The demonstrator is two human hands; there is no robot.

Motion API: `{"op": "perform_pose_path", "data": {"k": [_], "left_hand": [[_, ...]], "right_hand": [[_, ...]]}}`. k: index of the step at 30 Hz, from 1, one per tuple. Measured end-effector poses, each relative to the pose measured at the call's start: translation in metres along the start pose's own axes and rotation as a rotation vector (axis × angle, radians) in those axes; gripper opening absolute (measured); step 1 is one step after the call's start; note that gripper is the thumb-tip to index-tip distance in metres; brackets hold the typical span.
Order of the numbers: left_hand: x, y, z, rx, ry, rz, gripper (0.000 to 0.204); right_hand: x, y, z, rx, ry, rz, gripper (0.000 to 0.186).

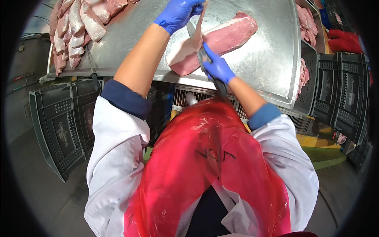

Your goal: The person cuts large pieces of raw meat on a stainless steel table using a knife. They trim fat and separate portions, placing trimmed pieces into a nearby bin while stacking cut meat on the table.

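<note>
A long pink cut of meat (229, 37) with a pale fat side lies on the steel table (272, 51) in front of me. My left hand (177, 14), in a blue glove, pinches a strip of fat or skin (199, 27) and pulls it up off the meat's near end. My right hand (218, 68), also blue-gloved, grips a knife (202, 59) whose blade sits at the near end of the meat, under the lifted strip. The blade is mostly hidden by my hand and the meat.
A pile of several similar meat cuts (75, 29) lies at the table's left. More meat (306, 23) fills a crate at the right. Grey plastic crates stand at left (59, 126) and right (339, 91). I wear a red plastic apron (205, 166).
</note>
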State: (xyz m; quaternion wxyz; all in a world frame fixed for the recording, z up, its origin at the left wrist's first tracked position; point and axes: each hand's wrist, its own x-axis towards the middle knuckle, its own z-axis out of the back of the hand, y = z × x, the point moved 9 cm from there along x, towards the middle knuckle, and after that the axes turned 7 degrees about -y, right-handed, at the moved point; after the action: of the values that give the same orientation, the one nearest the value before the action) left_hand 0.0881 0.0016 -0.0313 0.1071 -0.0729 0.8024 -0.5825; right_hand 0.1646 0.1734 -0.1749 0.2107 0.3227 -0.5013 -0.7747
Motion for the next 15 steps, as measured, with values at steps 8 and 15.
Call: {"op": "perform_pose_path", "data": {"k": [8,15], "left_hand": [[-0.024,-0.025,0.009,-0.132,0.017,-0.032,0.006],[-0.043,-0.056,0.046,-0.314,0.014,-0.095,0.007]], "right_hand": [[0.007,-0.001,-0.036,0.142,0.078,-0.105,0.073],[-0.061,0.004,-0.049,-0.183,0.137,0.074,0.064]]}}
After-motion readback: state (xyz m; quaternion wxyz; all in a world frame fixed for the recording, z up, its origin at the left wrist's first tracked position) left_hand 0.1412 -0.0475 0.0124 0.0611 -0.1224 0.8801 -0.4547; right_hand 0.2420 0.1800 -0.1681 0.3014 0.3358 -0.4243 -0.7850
